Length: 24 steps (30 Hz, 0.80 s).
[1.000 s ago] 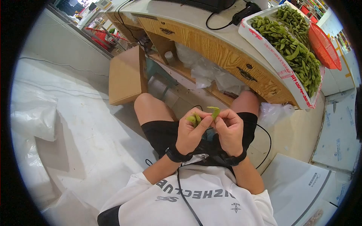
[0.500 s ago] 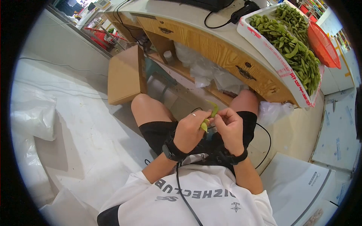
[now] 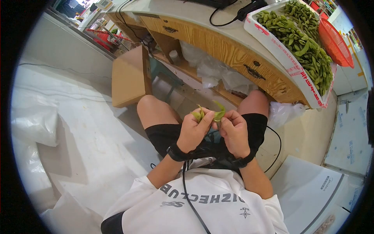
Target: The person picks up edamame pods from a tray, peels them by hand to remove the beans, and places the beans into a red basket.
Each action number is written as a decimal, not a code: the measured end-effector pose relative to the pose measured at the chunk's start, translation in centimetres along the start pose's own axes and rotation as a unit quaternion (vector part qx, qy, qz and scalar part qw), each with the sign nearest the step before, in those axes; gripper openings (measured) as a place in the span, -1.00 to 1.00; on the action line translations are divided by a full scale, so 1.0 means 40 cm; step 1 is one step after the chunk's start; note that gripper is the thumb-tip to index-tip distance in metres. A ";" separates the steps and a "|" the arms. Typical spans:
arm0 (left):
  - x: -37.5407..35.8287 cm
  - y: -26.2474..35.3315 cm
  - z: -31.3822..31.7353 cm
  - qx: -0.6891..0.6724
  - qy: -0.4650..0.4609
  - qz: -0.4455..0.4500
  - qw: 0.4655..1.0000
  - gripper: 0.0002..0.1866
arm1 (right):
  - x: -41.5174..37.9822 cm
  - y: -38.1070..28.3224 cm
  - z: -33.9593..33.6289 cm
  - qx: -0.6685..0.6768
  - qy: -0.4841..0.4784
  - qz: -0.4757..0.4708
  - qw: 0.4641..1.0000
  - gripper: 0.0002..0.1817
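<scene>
Green pods [image 3: 197, 116] grasped above my lap [image 3: 164, 141].
My left grip [image 3: 205, 117] clasps a few, apparently so it can also steady one curved pod [image 3: 221, 112], pinched by my right grip [image 3: 223, 120]. Far right, a box [image 3: 290, 64] on the worktop [image 3: 187, 13] holds more pods [image 3: 288, 33], presumably for easy reach.

From close above the white, grey-lettered shirt [image 3: 212, 214] at bottom centre, the head-worn camera looked steeply down and forward onto the bare left hand [image 3: 192, 132] and bare right hand [image 3: 236, 133] at mid-frame.

Free air above both hands [image 3: 191, 132], wooden drawers [image 3: 218, 43] ahead, cardboard box [image 3: 128, 80] forward left.
</scene>
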<state>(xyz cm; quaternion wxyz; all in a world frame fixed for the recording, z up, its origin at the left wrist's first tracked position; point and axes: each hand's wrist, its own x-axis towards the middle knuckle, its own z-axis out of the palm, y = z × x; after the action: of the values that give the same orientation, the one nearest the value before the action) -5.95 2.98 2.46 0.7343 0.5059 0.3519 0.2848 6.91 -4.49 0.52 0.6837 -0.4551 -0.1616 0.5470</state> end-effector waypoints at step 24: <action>0.091 0.098 0.041 0.220 0.026 0.080 0.972 -0.76 | 0.072 -0.208 0.029 -0.423 -0.073 -0.228 0.874 -0.79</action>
<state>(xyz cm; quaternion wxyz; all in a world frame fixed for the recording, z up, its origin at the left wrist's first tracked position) -2.70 6.19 5.71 0.5703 0.6741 0.3833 0.2710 12.08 -1.30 6.97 0.5178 -0.6100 -0.5264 0.2875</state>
